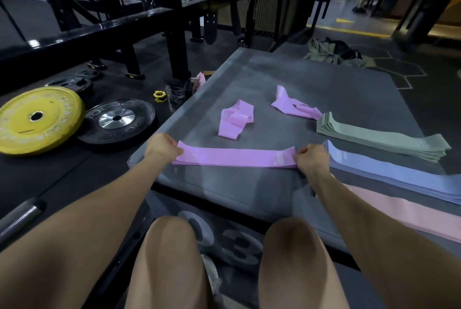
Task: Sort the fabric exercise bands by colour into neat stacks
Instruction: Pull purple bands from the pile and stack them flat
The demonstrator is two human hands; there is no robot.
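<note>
Left hand [163, 146] and right hand [310, 157] pinch opposite ends of a lilac fabric band [234, 157], presumably light, limp and stretchy, best held taut by its ends.

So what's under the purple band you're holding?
More purple bands: the held purple band tops a thin flat stack on the grey mat. Only their edges show, so I can't count them. Both hands cover the ends.

Dim gym light, wide-angle bending at edges, soft bkgd, glare on rack [119, 22]
</note>
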